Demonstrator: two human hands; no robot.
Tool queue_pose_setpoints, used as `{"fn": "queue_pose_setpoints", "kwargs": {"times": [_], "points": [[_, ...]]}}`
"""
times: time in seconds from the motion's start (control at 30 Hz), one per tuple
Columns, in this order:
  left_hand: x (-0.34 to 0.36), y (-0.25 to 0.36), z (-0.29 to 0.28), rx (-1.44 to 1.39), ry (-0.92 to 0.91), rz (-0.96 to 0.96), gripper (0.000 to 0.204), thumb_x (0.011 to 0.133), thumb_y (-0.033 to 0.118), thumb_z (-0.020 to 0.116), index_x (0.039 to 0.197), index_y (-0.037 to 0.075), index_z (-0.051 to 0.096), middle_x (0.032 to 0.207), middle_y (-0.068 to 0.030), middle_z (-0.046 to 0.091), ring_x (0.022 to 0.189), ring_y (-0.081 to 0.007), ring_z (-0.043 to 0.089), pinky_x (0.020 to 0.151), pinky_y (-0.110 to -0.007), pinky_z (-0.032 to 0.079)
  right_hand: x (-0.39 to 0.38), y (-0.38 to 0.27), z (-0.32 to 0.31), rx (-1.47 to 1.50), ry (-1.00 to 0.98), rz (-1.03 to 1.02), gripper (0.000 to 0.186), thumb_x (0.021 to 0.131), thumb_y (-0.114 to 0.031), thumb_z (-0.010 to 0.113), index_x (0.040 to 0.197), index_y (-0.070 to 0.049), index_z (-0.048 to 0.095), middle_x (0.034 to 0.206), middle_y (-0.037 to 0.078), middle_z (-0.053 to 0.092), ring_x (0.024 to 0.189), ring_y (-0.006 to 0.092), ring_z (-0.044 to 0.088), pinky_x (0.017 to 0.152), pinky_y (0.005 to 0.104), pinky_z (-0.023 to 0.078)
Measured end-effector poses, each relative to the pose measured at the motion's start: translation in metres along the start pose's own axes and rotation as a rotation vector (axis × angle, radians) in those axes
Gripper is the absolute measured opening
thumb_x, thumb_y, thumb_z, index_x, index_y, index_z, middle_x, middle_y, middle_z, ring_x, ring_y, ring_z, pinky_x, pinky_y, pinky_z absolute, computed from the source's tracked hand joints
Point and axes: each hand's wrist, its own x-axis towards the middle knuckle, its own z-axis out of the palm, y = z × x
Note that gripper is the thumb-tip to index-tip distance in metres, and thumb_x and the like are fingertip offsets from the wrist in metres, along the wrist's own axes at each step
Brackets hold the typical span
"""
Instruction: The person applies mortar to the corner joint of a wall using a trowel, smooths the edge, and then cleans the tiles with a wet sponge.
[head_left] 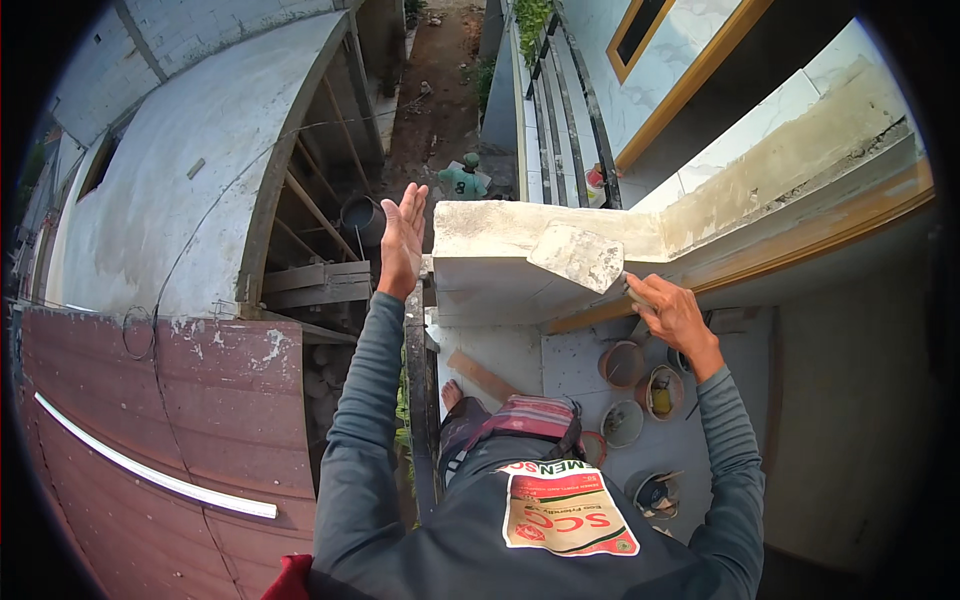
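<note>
My right hand (pixel 668 318) is closed round the handle of a trowel (pixel 578 256). The trowel's broad, pale, mortar-smeared blade lies over the top edge of a low plastered wall (pixel 480 228), pointing left. My left hand (pixel 402 244) is raised just beyond the wall's left end, fingers stretched out and thumb apart, holding nothing. I cannot tell whether its palm touches the wall end. Most of the trowel handle is hidden in my right fist.
Below me on the tiled floor stand several buckets (pixel 622 424) and a plank (pixel 482 376). A dark railing (pixel 418 400) runs along the left edge, above a drop. Beyond it lie a reddish-brown metal roof (pixel 170 400) and an alley, where a person (pixel 464 180) in green stands.
</note>
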Motion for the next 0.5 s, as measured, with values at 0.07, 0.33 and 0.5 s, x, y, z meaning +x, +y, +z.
{"fn": "queue_pose_setpoints", "kwargs": {"times": [0.07, 0.33, 0.5], "points": [[0.004, -0.007, 0.006, -0.091, -0.029, -0.012, 0.097, 0.096, 0.074, 0.019, 0.156, -0.001, 0.014, 0.162, -0.0167, 0.022, 0.151, -0.0292, 0.016, 0.122, -0.039, 0.009, 0.034, -0.031, 0.019, 0.002, -0.009, -0.066, 0.052, 0.083, -0.012, 0.069, 0.133, -0.017, 0.057, 0.092, 0.008, 0.059, 0.081, 0.0312, 0.064, 0.07, 0.0455, 0.051], [0.014, 0.003, 0.004, -0.069, -0.003, -0.056, 0.1, 0.093, 0.078, 0.024, 0.158, 0.003, 0.009, 0.162, -0.0207, 0.019, 0.151, -0.0324, 0.015, 0.122, -0.043, 0.009, 0.085, -0.088, 0.039, 0.142, 0.22, 0.053, 0.048, 0.085, -0.01, 0.065, 0.132, -0.009, 0.056, 0.094, 0.014, 0.061, 0.084, 0.0372, 0.065, 0.072, 0.0472, 0.053], [0.028, 0.009, 0.006, 0.478, 0.083, 0.125, 0.078, 0.098, 0.049, 0.054, 0.156, 0.006, 0.025, 0.159, -0.0218, 0.028, 0.15, -0.033, 0.018, 0.121, -0.041, 0.011, 0.001, -0.062, 0.018, 0.282, 0.376, 0.249, 0.042, 0.087, -0.012, 0.067, 0.126, -0.001, 0.06, 0.095, 0.019, 0.063, 0.083, 0.0405, 0.063, 0.073, 0.0441, 0.052]]}}
